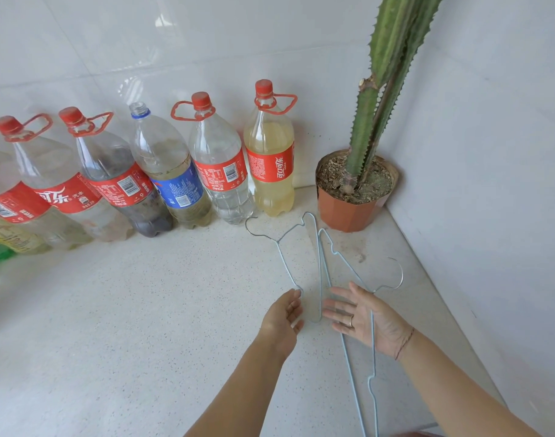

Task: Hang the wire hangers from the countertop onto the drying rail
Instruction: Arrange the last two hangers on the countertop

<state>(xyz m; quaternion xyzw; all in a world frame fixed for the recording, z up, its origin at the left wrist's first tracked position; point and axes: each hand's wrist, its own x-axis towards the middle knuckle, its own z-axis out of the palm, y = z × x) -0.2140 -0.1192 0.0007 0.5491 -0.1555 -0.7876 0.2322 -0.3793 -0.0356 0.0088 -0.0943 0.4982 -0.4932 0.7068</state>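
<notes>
Low at centre-right, our left hand (284,316) and right hand (364,316) had fingers (340,312) straight, gripping nothing. Both hangers lay flat on the surface (144,310), long axes running up-frame: left hanger (285,263) ending between our hands, right hanger (374,367) crossing the right palm.

Head cam, looks fwd/down, close over countertop (144,310).
</notes>
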